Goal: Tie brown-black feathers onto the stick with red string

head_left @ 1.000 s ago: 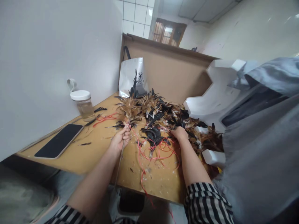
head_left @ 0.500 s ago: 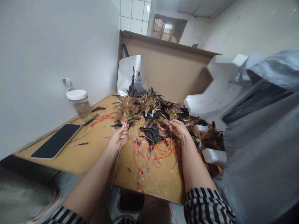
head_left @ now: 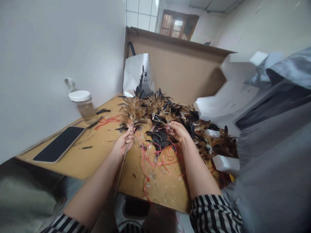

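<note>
My left hand is closed round a thin stick whose top carries a brown feather bundle, bound with red string at its base. Longer black feathers rise behind that bundle. Over the table's middle, my right hand pinches a small brown feather bunch by its tied base. Loose red string loops across the table between my hands and hangs over the front edge. Black feathers lie on the table between both hands.
A phone and a lidded jar stand left on the table. Behind are a silver bag, a feather pile and a cardboard panel. White foam and grey cloth lie right.
My right hand has moved left with the small brown feather bunch, closer to my left hand. The left hand keeps its hold on the stick. The view has shifted slightly.
</note>
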Demonstrator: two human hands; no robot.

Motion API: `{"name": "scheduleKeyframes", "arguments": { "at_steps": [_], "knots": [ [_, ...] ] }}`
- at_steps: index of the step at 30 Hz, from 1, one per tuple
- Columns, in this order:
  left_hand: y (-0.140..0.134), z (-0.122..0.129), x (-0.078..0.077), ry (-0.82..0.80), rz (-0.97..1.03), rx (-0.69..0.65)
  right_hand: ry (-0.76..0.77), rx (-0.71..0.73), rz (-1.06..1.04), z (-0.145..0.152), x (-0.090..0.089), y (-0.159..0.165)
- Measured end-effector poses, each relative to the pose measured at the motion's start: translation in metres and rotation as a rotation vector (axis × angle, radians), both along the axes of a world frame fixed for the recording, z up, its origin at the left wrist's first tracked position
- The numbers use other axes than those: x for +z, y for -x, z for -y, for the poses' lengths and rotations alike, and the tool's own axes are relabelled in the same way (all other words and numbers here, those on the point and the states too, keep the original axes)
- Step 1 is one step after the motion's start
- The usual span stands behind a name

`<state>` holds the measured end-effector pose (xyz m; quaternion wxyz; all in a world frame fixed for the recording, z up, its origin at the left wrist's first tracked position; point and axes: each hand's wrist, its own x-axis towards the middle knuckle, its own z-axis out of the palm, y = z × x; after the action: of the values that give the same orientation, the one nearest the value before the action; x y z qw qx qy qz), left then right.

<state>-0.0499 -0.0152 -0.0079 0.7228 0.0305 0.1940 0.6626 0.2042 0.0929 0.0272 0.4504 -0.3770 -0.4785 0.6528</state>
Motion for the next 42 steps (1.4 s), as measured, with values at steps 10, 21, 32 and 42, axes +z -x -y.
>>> {"name": "scheduleKeyframes", "arguments": {
  "at_steps": [10, 21, 32, 42],
  "knots": [
    [-0.01, 0.003, 0.005, 0.044, -0.072, -0.022, -0.009, 0.203, -0.017, 0.03, 0.016, 0.034],
    [-0.024, 0.003, -0.002, -0.016, -0.332, 0.001, -0.101, 0.338, -0.037, 0.053, 0.004, 0.072],
    [-0.029, 0.004, -0.008, -0.089, -0.439, 0.043, -0.075, 0.299, -0.013, 0.056, -0.009, 0.087],
    [-0.032, 0.001, -0.009, -0.114, -0.521, 0.071, -0.092, 0.25, 0.042, 0.055, -0.018, 0.096]
  ]
}}
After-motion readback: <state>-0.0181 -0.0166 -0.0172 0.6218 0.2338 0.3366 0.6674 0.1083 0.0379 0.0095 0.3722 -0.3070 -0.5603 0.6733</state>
